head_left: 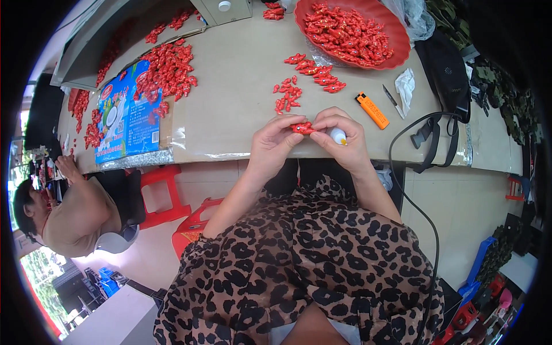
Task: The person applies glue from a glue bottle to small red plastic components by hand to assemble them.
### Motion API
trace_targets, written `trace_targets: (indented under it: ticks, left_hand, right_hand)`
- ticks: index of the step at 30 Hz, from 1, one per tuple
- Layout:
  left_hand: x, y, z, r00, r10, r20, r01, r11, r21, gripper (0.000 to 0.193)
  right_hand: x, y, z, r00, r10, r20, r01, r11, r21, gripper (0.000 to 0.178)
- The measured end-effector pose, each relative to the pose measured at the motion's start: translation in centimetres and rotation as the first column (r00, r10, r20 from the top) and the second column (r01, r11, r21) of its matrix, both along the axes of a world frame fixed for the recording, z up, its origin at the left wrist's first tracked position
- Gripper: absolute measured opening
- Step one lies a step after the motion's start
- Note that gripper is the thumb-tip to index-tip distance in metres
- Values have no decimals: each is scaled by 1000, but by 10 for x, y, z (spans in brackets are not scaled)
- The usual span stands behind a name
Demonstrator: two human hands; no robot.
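A small glossy red figure (302, 128) with an eye-like spot is held in front of me between the fingertips of both hands, just above the table's near edge. My left hand (269, 144) pinches its left end. The fingers of my right hand (349, 144) are at its right end, and that hand also holds a small white bottle (338, 136) with a yellow tip against the palm. Just beyond my hands lie a small group of loose red pieces (287, 95) and a row of larger red figures (318, 73).
A red bowl (402, 47) heaped with red figures stands at the back. Right of my hands lie an orange block with a black end (374, 111), a thin blade (393, 102) and crumpled tissue (405, 92). A pile of red pieces (167, 72) partly covers blue cardboard (141, 132). Another person (80, 218) sits left.
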State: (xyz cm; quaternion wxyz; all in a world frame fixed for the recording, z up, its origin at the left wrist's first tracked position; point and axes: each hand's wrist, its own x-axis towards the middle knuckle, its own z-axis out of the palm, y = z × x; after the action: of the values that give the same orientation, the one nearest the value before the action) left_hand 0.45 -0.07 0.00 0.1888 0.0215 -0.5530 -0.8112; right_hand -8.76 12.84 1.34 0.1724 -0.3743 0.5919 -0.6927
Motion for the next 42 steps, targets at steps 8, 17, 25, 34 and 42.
trace_targets:
  ticks: [8, 17, 25, 34, 42]
  left_hand:
    - [0, 2, 0, 993, 5, 122, -5, 1000, 6, 23]
    - [0, 2, 2, 986, -32, 165, 25, 999, 46, 22]
    - [-2, -2, 5, 991, -48, 122, 27, 986, 165, 21]
    - [-94, -72, 30, 916, 368, 162, -249, 834, -492, 17]
    - [-123, -94, 5, 888, 457, 47, -160, 402, -901, 13]
  right_hand:
    - [-1, 2, 0, 1000, -9, 18, 8, 1000, 29, 8]
    - [2, 2, 5, 993, 18, 114, -15, 1000, -26, 4]
    - [2, 1, -4, 983, -153, 100, 157, 987, -39, 7]
    - [0, 3, -3, 986, -110, 123, 115, 993, -33, 8]
    - [2, 5, -7, 984, -145, 107, 144, 989, 11, 8]
